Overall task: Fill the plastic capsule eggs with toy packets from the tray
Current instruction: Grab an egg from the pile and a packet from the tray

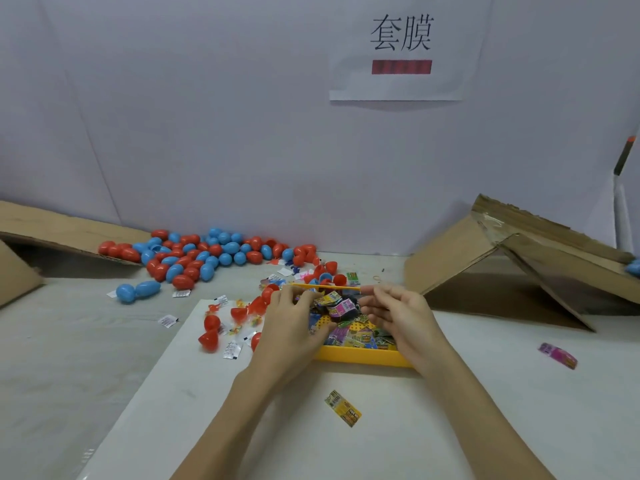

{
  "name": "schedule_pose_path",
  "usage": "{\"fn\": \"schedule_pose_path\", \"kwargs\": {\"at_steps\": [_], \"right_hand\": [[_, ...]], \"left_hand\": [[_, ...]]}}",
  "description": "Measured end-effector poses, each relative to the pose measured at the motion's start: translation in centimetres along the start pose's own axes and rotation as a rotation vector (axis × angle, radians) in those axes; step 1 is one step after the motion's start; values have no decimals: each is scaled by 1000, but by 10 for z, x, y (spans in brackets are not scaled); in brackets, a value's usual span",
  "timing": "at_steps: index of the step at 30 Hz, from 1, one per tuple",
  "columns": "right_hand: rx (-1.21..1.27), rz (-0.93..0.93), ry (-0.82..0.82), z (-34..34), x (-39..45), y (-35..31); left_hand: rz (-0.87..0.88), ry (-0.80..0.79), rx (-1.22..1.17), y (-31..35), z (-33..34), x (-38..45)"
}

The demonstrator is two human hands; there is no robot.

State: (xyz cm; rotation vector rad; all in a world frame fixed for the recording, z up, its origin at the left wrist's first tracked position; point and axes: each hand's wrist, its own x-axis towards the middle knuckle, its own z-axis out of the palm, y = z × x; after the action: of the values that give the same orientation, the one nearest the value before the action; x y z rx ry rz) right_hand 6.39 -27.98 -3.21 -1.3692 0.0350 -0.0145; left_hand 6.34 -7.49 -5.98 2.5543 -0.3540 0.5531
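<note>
Presently, left hand (289,322) pinches toy packets (334,301) over the yellow tray (363,356); right hand (398,311) loosely spread, empty. Risk: bunched packets slipping onto the tabletop (502,393).

— Light's soft and even in here, bright enough, coming from overhead I'd say. No hard glare anywhere.

— Shadows?

— Faint ones. Darkest under the cardboard flap (512,271) on the right, and a thin one beneath the paper sign (398,46).

— Sharp?

— Not very. The whole view looks a bit smeared; the toy packets (341,306) in the yellow tray (363,356) blur together. The wide lens bends the table edge (52,358) and stretches the corners.
</note>
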Motion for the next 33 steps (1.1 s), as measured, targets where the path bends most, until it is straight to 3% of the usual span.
{"fn": "schedule_pose_path", "kwargs": {"at_steps": [4, 7, 12, 19, 24, 30, 33], "right_hand": [[-28, 7, 10, 2, -1, -1], [-61, 9, 25, 5, 2, 1], [-103, -19, 14, 5, 5, 6], [-142, -16, 10, 6, 9, 10], [-135, -18, 5, 7, 5, 5], [-148, -24, 17, 8, -1, 2], [-147, -34, 37, 8, -4, 2]], "left_hand": [[-245, -37, -60, -11, -4, 42], [-343, -51, 107, -38, -6, 92], [-332, -180, 480, -103, -5, 138], [-188, -231, 675, -135, 3, 149], [-182, -218, 590, -121, -7, 138], [-94, 6, 223, -86, -9, 101], [-146, -108, 323, -90, -9, 94]]}}
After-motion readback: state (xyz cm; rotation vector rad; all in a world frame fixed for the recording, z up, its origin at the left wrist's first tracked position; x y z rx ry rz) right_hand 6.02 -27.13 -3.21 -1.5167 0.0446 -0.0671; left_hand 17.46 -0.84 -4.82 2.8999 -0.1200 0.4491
